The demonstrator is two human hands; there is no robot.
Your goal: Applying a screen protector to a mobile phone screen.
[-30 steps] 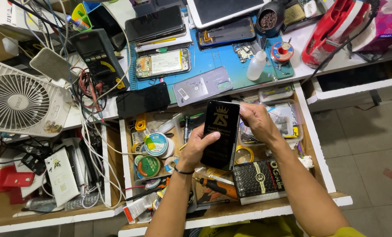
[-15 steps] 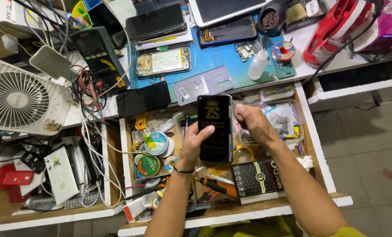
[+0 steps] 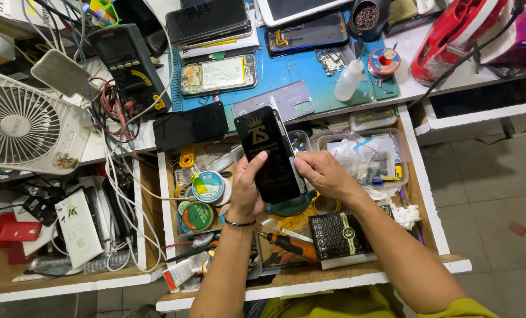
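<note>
Both my hands hold a flat black packet with gold print, the size of a phone, above an open wooden drawer. My left hand grips its lower left edge with the thumb on the front. My right hand pinches its right edge, where a thin pale layer shows behind the black face. The packet leans to the left. A dark band sits on my left wrist.
The drawer holds tape rolls, a black patterned box, an orange-handled tool and clear plastic tubs. On the bench lie a blue mat with opened phones, a white squeeze bottle, a multimeter and a white fan.
The black packet has shifted left and tilted, and my right hand has slid down from its top right corner to its right edge.
</note>
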